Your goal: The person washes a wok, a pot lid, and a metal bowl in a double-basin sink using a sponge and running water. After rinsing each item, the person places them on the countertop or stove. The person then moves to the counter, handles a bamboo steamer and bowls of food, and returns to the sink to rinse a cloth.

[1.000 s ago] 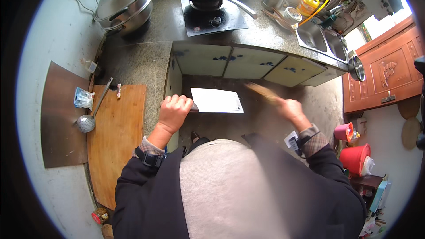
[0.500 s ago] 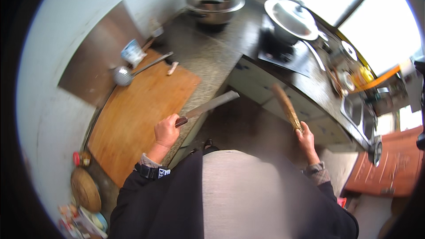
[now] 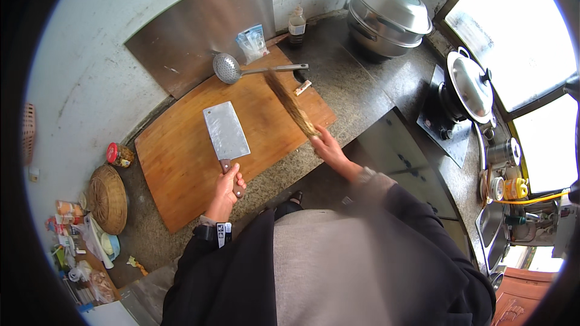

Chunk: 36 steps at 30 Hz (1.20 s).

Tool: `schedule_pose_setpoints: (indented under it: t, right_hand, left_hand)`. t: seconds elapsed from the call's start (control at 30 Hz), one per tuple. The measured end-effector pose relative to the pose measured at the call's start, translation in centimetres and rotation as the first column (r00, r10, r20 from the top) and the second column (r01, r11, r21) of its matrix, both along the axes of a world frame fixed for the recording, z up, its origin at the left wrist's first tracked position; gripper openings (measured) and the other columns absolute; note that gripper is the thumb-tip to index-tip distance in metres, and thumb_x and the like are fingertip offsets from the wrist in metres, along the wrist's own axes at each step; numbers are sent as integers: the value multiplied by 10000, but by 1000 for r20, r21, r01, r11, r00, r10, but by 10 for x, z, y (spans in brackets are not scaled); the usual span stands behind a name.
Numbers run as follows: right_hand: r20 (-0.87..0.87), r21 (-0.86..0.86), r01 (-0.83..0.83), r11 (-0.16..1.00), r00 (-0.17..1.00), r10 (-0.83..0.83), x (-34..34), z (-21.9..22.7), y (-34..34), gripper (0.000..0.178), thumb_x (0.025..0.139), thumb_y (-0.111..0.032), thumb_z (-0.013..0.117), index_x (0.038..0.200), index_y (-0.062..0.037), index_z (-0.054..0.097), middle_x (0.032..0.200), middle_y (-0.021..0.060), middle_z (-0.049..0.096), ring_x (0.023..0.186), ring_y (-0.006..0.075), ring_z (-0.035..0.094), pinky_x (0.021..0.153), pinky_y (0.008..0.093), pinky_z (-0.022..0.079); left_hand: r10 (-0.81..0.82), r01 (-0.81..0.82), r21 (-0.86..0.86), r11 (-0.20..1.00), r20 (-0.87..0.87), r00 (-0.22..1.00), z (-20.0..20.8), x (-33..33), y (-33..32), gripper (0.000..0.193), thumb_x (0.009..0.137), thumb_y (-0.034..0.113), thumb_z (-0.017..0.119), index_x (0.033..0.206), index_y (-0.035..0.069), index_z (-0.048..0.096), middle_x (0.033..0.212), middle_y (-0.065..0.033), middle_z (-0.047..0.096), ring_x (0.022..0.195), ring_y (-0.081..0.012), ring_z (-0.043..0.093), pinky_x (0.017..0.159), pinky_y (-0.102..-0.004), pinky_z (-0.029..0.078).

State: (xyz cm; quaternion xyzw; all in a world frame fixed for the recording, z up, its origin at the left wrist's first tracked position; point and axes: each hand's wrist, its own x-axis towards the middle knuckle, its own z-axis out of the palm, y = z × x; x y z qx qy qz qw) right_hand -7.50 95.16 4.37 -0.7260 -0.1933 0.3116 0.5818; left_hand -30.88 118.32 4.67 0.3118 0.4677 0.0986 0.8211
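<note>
Head view shows, left of centre, a broad rectangular steel cleaver with a greyish, streaked blade, a small hole in one corner and a brown riveted handle. Its blade points up the frame, away from the left hand, whose fingers are curled closed around the handle. At centre, a long, brown, rough stick-like object, paler at its lower end, slants up and leftward from the right hand, which is closed on that end. Both overlap a large tan wooden board on the grey speckled stone surface; contact is unclear. Beyond, a perforated metal skimmer lies along the board's upper edge.
</note>
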Motion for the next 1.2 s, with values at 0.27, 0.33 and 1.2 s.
schedule_pose_setpoints:
  t: [0.27,0.33,1.2]
  right_hand:
    - [367,-278,-203,939,881,299,8,-11,8,397,806,-170,575,1175,-30,532,1203,215,506,1099,344,508,927,390,424]
    - [239,-325,-151,934,942,235,7,-13,-28,325,802,-163,584,1096,-26,589,1086,182,594,964,301,595,835,356,481]
    - [131,-921,328,210,769,-625,-346,-23,-468,300,705,-208,560,963,-109,675,903,144,661,858,314,631,764,410,494]
  left_hand:
    - [67,-61,-67,996,87,994,-53,67,31,298,809,318,686,786,124,462,623,-30,497,490,-167,489,462,-318,430]
    - [-62,62,1,998,24,998,-62,76,47,354,813,415,654,773,119,465,630,-60,544,548,-204,561,500,-345,487]
    - [12,714,307,-629,-915,404,8,364,68,311,917,203,377,1124,84,576,1156,-257,529,1098,-367,502,907,-508,390]
